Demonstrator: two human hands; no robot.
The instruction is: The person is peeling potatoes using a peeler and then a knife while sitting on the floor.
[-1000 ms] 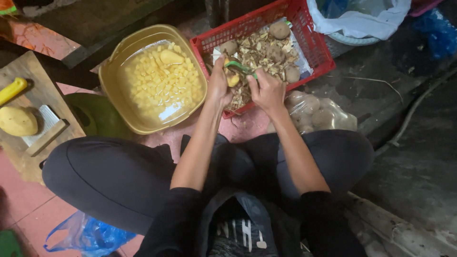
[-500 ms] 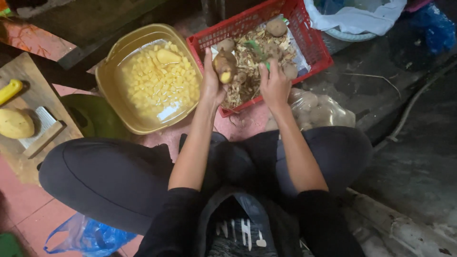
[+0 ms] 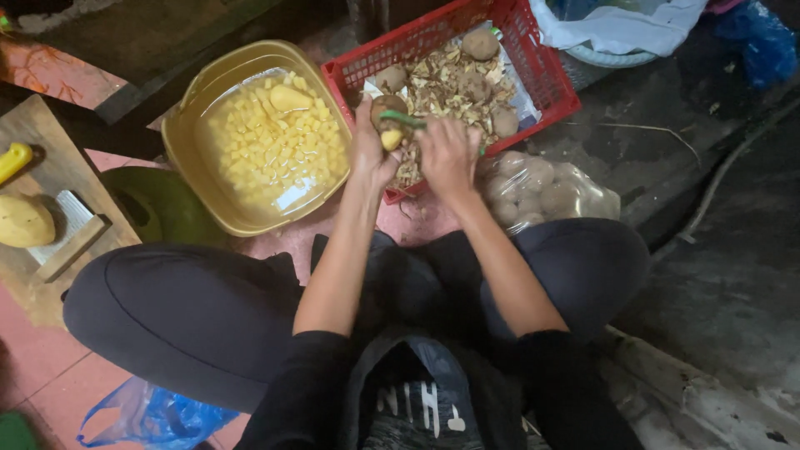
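On a tiled floor (image 3: 50,367), the left hand (image 3: 371,154) grips a half-peeled potato (image 3: 388,117) just above the red crate (image 3: 546,75), now lifted from the peelings, while the right hand (image 3: 448,154), clamped on a green peeler (image 3: 404,119), sets the blade against it, peeling under way.

Right hand (image 3: 447,154) covers most of the green peeler (image 3: 403,120); blade not visible. Left hand (image 3: 369,150) hides the near side of the potato (image 3: 388,115). Yellow handle (image 3: 15,161) cut off by the left edge of the wooden board (image 3: 58,171). White bag (image 3: 621,25) and the basin (image 3: 617,57) under it cut by the top edge. Blue bag (image 3: 154,414) runs off the bottom edge. Contents of the clear bag (image 3: 542,187) blurred, maybe potatoes. Peelings in the red crate (image 3: 546,83) too fine to separate.
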